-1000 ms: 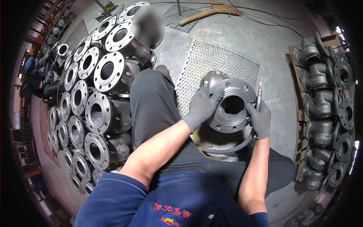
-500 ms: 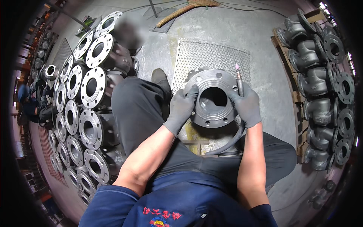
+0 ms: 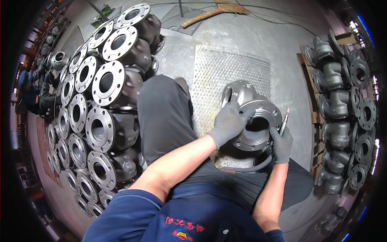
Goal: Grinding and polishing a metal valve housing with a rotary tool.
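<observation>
A grey cast-metal valve body [image 3: 240,92] rests between my legs, its round flange [image 3: 268,113] tilted up toward me and its bore dark. My gloved left hand [image 3: 230,124] grips the flange at its left side, fingers reaching over the face by the bore. In my gloved right hand [image 3: 282,144] is a slim air grinder [image 3: 284,123] with a pink grinding tip, pointing up and away just right of the flange. The thumb of that hand is close to the flange's right edge. A dark ribbed hose [image 3: 258,166] curves below the valve body.
Flanged valve bodies [image 3: 108,82] stand stacked at my left. Others sit on a wooden pallet [image 3: 308,76] at the right. Under the workpiece lies a patterned metal plate [image 3: 209,72]. A bent straw-coloured piece [image 3: 205,18] lies farther off. Another person [image 3: 30,90] is at far left.
The valve body has turned and tilted, so its casting shows behind the flange. My left hand has moved over the flange's left side. The right hand, with the grinder, has shifted right and lower.
</observation>
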Available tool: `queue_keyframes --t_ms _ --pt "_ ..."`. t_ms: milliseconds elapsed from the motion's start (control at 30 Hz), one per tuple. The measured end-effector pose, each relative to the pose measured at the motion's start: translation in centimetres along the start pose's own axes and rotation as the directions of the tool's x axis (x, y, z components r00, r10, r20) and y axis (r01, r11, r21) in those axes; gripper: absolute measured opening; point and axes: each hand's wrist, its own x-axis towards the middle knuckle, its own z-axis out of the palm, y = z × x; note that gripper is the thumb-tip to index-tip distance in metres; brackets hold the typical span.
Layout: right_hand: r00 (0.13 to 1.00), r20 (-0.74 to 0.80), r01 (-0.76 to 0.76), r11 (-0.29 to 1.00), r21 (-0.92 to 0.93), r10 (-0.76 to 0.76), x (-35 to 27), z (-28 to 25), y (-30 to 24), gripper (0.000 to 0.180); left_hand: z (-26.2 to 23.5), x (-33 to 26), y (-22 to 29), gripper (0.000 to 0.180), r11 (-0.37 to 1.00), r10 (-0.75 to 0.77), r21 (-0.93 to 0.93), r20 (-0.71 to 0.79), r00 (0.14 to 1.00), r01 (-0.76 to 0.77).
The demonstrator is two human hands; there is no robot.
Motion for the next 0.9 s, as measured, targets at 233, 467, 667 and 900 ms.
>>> queue_keyframes --t_ms 233,467,667,900 --pt "0.999 0.029 0.020 1.000 -0.016 -0.020 1.2 1.3 -1.0 0.019 -0.4 1.5 -1.2 0.092 0.997 0.007 -0.069 -0.113 0.994 -0.015" --pt "0.999 0.021 0.045 0.998 0.045 -0.046 -0.1 4.9 -1.0 0.026 -2.8 2.4 -1.9 0.076 0.983 -0.110 -0.166 -0.185 0.976 0.080" --pt "0.996 -0.046 0.073 0.996 0.054 -0.071 -0.1 4.1 0.9 0.024 -0.4 2.1 -1.5 0.073 0.987 -0.026 -0.159 -0.272 0.962 -0.019" --pt "0.997 -0.073 0.003 0.999 0.047 0.000 -0.9 2.9 2.7 0.021 0.4 3.0 0.1 0.067 0.996 0.033 -0.073 -0.269 0.962 -0.055"
